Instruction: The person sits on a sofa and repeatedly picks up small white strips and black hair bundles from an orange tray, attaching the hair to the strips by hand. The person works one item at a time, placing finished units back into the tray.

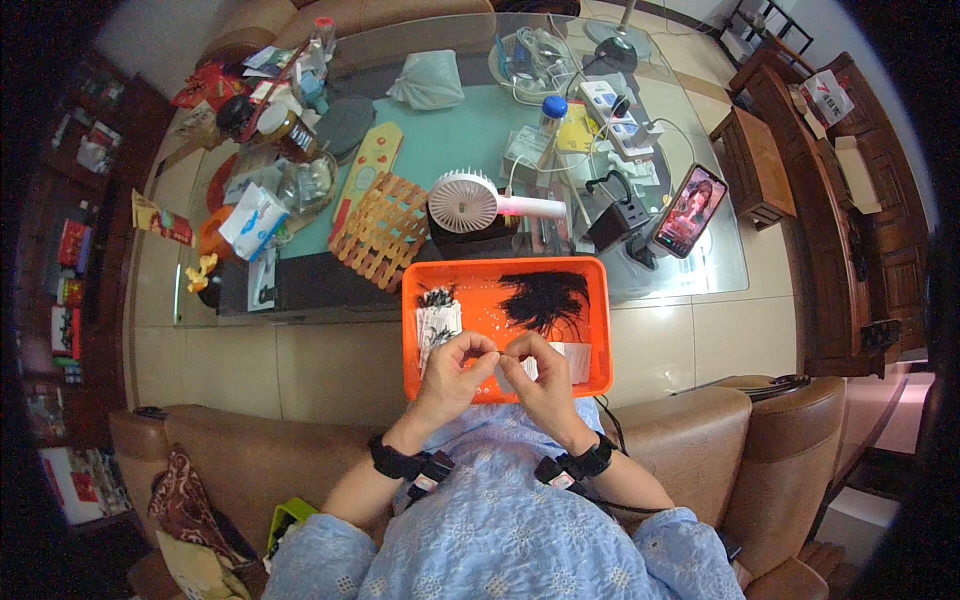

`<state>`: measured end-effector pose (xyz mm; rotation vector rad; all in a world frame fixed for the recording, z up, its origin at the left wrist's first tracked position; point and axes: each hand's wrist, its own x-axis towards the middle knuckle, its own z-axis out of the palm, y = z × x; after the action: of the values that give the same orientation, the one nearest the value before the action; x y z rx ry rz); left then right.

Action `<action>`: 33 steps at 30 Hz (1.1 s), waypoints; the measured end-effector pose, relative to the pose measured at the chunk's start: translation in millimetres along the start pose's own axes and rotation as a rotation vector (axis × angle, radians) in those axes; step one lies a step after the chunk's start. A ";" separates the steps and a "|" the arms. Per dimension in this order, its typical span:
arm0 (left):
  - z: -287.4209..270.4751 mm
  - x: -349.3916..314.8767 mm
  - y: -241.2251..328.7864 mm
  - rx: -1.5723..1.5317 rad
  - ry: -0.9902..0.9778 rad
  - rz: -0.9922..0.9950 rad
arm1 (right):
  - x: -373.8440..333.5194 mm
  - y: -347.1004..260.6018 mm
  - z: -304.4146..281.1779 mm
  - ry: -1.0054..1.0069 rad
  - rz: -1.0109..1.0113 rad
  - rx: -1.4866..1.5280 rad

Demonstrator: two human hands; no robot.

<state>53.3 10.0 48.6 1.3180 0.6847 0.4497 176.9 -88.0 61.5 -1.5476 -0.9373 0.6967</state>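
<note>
Both hands meet above the near half of an orange tray by my lap. My left hand pinches thumb to forefinger, and my right hand does the same, fingertips almost touching. What lies between them is too small to make out; a pale piece shows just below the fingertips. In the tray's left side lie white cards with black strands on them. A loose heap of thin black strands spreads at the far right of the tray. Beside my right hand rests a stack of blank-looking white cards.
Beyond the tray stands a glass table with a white handheld fan, a slatted wooden mat, a lit phone on a stand, and a black cube-shaped device. Jars and packets crowd its left; cables lie right. A brown sofa surrounds me.
</note>
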 end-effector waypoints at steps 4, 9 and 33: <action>9.7 -3.1 -2.9 -0.027 0.077 0.056 | 1.4 -1.6 -0.9 0.064 -0.339 -0.314; 0.7 -3.5 4.3 -0.172 -0.015 0.022 | 3.6 -9.3 -19.0 -0.083 0.182 0.219; -0.9 -5.4 5.3 -0.515 0.001 -0.207 | 12.1 -5.2 -20.2 -0.185 0.245 0.260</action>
<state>49.2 8.2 54.8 0.7541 0.6437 0.4223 199.0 -87.7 71.1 -1.3939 -0.7627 1.1074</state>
